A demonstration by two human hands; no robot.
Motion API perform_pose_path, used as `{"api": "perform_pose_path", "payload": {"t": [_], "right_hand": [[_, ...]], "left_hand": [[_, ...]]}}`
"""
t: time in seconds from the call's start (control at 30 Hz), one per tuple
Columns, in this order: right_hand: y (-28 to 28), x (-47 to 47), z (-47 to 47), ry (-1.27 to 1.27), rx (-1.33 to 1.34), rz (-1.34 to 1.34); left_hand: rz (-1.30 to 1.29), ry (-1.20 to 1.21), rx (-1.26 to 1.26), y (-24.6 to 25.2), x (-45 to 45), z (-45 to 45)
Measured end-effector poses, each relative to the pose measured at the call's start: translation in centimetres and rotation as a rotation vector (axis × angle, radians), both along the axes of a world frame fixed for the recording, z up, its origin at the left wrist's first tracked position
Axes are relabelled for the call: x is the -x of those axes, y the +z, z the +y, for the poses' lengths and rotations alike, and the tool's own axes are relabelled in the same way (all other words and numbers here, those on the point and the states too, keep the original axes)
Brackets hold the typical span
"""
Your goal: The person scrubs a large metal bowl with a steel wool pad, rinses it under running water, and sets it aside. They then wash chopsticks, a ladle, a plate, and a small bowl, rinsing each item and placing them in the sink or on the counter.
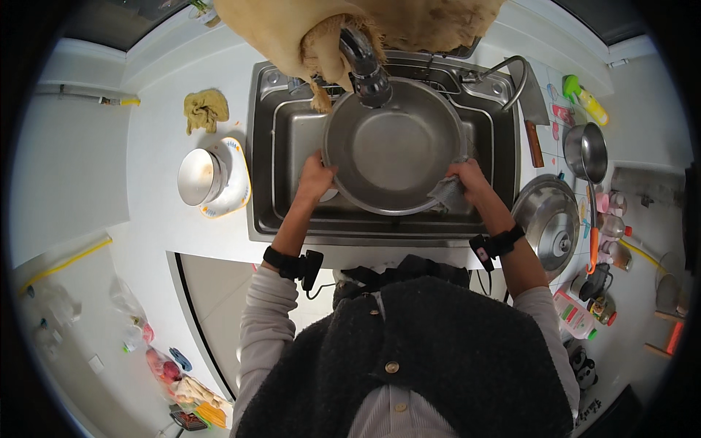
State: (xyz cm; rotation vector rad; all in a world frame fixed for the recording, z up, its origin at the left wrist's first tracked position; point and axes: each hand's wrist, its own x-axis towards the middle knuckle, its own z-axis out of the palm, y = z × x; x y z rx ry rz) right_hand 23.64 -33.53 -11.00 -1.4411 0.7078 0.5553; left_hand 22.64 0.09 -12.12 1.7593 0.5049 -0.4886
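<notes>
A large round stainless steel basin (394, 142) is held over the metal sink (290, 164), under the faucet (373, 87). My left hand (317, 174) grips the basin's left rim. At the right rim, my right hand (469, 176) is closed on a grey cloth (450, 192) and holds the basin's edge. A white dish, mostly hidden by the basin and my left hand, shows in the sink (328, 195). No water is seen running from the faucet.
Left of the sink are stacked bowls (197, 178) on a tray (239, 189) and a yellowish rag (206, 111). At right lie a cleaver (534, 143), a pot lid (547, 230), a saucepan (585, 150) and a spray bottle (591, 107). A tan cloth (263, 27) hangs around the faucet.
</notes>
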Motion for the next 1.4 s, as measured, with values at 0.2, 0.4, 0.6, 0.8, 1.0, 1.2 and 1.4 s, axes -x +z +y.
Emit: {"api": "perform_pose_path", "payload": {"t": [0.2,0.4,0.6,0.8,1.0,1.2,1.4], "right_hand": [[2.3,0.0,-0.3,0.117,0.041,-0.036],[4.2,-0.4,0.3,0.309,0.197,-0.137],[6.8,-0.3,1.4,0.476,0.389,-0.206],[8.5,-0.7,2.2,0.632,0.499,-0.26],[9.9,-0.9,2.4,0.645,0.504,-0.308],[8.6,-0.3,2.8,0.566,0.464,-0.418],[8.6,0.0,3.4,0.587,0.431,-0.39]], "left_hand": [[-0.38,-0.242,-0.671,0.0,-0.5,-2.0],[-0.286,-0.31,-0.905,0.0,-4.3,-3.2],[-0.302,-0.093,-0.769,-0.4,-5.9,-2.6],[-0.298,0.02,-0.758,-1.0,-4.9,-2.7],[-0.39,-0.015,-0.679,-2.8,-4.7,-1.6],[-0.46,0.076,-0.518,-3.2,-4.0,-0.9],[-0.426,0.123,-0.652,-2.9,-3.9,-0.7]]}}
